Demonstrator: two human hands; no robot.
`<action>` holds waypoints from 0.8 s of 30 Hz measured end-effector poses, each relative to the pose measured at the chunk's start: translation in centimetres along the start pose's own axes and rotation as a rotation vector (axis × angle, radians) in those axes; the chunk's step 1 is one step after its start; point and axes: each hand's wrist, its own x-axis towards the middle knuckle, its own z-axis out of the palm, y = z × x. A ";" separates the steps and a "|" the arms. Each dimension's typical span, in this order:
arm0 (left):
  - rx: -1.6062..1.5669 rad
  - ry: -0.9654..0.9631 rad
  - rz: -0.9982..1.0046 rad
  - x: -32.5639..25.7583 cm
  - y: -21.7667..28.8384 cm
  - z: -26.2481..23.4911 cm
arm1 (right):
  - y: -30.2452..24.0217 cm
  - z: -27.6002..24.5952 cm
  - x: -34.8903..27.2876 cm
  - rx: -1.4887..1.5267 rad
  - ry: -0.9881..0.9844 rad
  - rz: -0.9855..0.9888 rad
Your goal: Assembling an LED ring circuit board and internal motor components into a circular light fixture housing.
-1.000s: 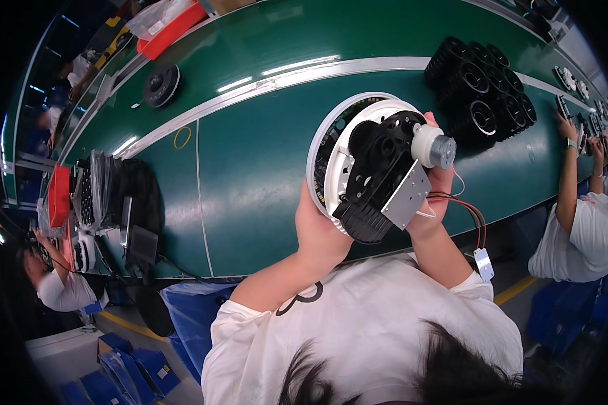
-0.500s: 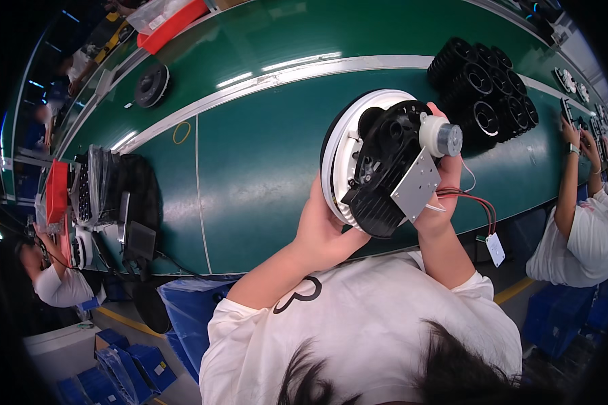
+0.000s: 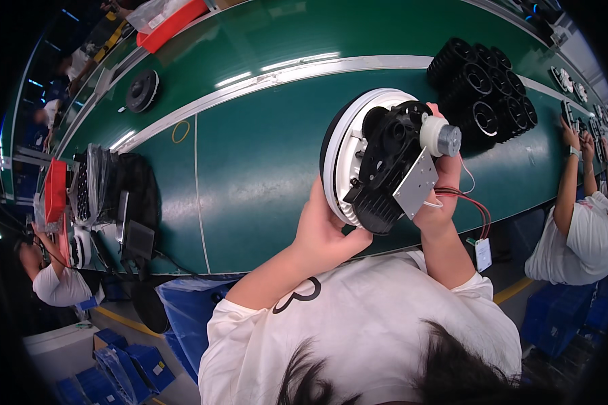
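The round white-and-black assembly [image 3: 378, 162] is now raised and turned more upright than 1 second ago (motor end up), above the green desk [image 3: 263, 169]. The left hand [image 3: 327, 233] supports its rim; the right hand [image 3: 442, 185] holds the motor side.

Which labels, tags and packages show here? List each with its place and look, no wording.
White tag: small rectangle hanging on red and black wires below the right hand.
Clear plastic bags: upright stack of bagged dark parts at the belt's left end.
Red bin: long tray at the belt's far edge, clear bag inside.
Blue bag: below the belt, lower left.
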 end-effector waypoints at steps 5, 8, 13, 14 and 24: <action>0.019 -0.037 0.001 -0.1 -0.3 -0.1 | 0.0 0.7 -0.2 0.171 0.043 0.029; 0.010 -0.051 -0.026 0.0 0.1 -0.1 | -0.6 0.8 0.0 0.173 0.041 0.081; -0.232 -0.042 -0.008 0.4 0.5 -0.4 | 0.0 -0.6 -0.8 0.141 -0.088 0.105; -0.205 -0.012 -0.082 0.7 1.1 -1.0 | -0.2 -1.2 -0.6 0.122 -0.135 0.140; 0.011 0.039 -0.435 1.8 3.4 -4.1 | -2.1 -0.6 0.8 0.231 -0.389 0.382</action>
